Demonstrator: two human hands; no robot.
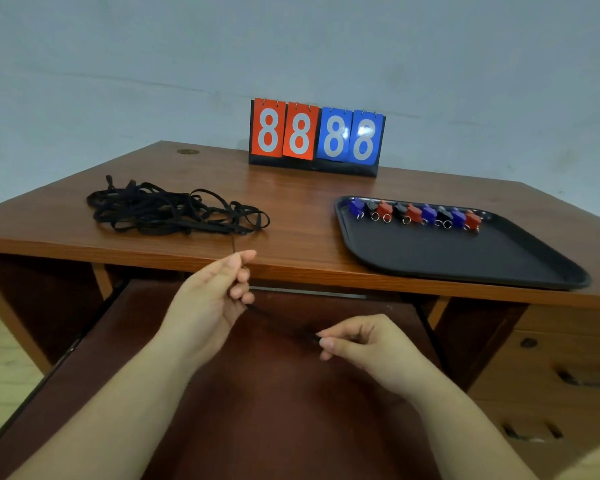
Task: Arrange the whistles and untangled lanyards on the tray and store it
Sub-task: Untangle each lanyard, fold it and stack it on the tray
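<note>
A tangled heap of black lanyards (pixel 167 211) lies on the left part of the wooden desk (pixel 298 216). One black lanyard strand (pixel 234 242) runs from the heap over the desk's front edge. My left hand (pixel 215 299) pinches that strand just below the edge. My right hand (pixel 357 341) pinches the strand's far end lower down, so the cord stretches between both hands. A black tray (pixel 465 258) sits on the right of the desk. Several blue, black and red whistles (pixel 416 213) with metal rings stand in a row along its far rim.
A flip scoreboard (pixel 316 136) showing 8888 stands at the back of the desk against the wall. A pulled-out dark shelf (pixel 291 393) lies under my hands. Wooden drawers (pixel 548 368) are at the lower right.
</note>
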